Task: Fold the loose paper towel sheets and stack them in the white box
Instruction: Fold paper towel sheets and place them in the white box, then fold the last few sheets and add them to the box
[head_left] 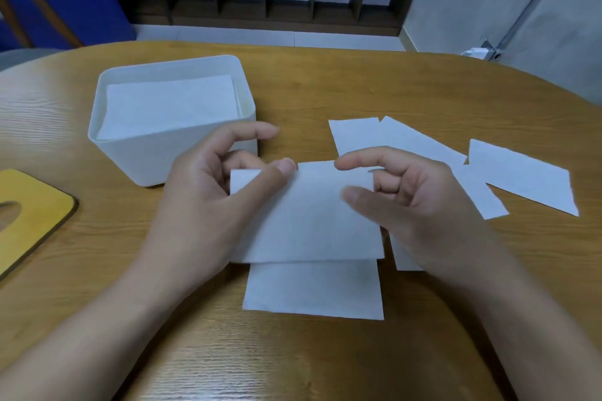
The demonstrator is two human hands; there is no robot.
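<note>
Head view. A sheet (306, 215) is held above the worktop (325, 81), mid-fold, its lower flap hanging toward the viewer. Likely failures, as a judgement: the thin paper may crease askew if the two top corners are not matched, or slip from the light pinch and unfold; a crooked fold would sit badly on the stack (169, 104) already in the white box (130, 159), which stands at left behind the hands. The left hand (202, 205) pinches the sheet's upper left corner between thumb and curled fingers. The right hand (410, 202) pinches the upper right edge likewise. Loose sheets (518, 176) lie at right. A yellow lid (29, 215) lies at far left.
</note>
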